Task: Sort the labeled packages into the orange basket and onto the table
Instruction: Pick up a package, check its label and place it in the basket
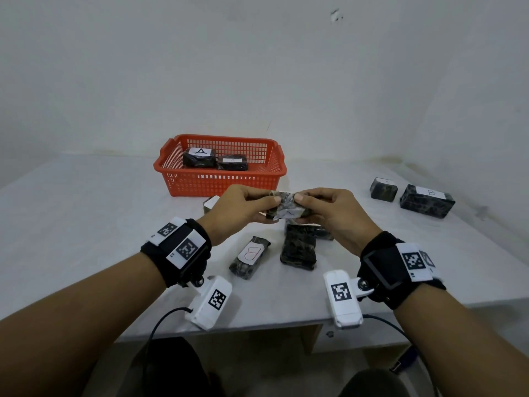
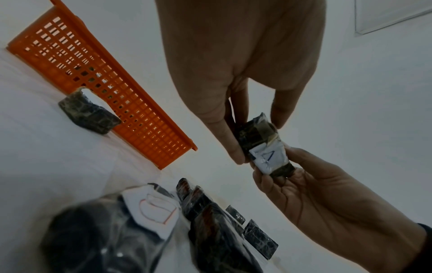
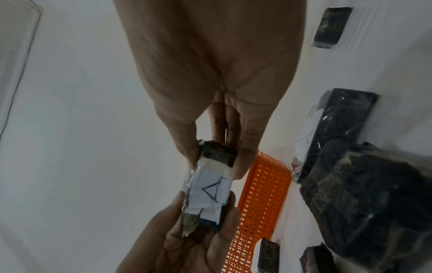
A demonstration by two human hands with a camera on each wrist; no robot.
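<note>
Both hands hold one small dark wrapped package above the table, its white label marked A facing me. My left hand pinches its left end between thumb and fingers. My right hand pinches the right end the same way. The orange basket stands just behind the hands and holds two A packages. Two packages, the larger one labelled B, lie on the table at the right.
Below the hands lie a package labelled B, a dark package and another partly under my right hand. One more package sits against the basket's front wall. The white table meets the wall behind.
</note>
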